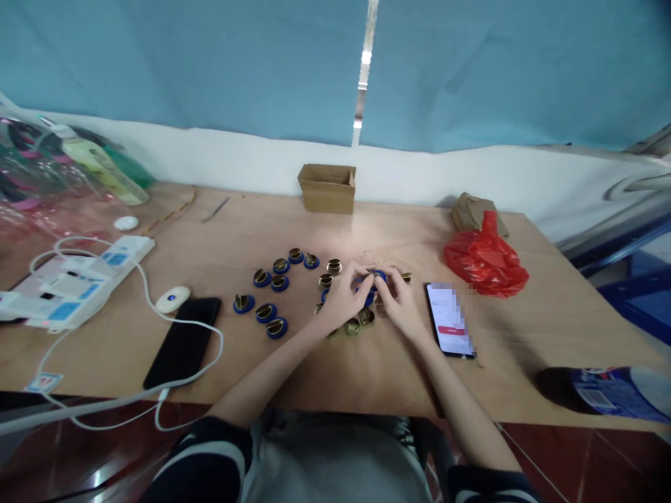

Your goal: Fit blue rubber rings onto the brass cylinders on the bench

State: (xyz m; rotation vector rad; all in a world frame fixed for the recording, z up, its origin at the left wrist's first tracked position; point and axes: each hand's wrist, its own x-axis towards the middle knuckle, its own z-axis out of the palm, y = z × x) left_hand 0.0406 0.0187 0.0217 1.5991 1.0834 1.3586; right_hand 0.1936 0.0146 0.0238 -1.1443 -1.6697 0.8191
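My left hand (pixel 343 297) and my right hand (pixel 399 302) meet over the middle of the table, fingertips pinched on a small blue round piece (pixel 378 274). Fingers cover most of it, so its details are hidden. Below and around the hands lie several brass-coloured round pieces (pixel 351 326), partly covered by the hands. To the left, several blue discs with brass-coloured fittings on top (pixel 276 327) are spread over the wood, apart from my hands. Another brass-coloured piece (pixel 406 277) shows just beyond my right hand.
An open cardboard box (pixel 328 192) stands at the back. On the right are a lit phone (pixel 451 320), a red plastic bag (pixel 487 258) and a bottle lying down (pixel 602 391). A dark phone (pixel 183 342), white cables and a power strip (pixel 89 283) occupy the left.
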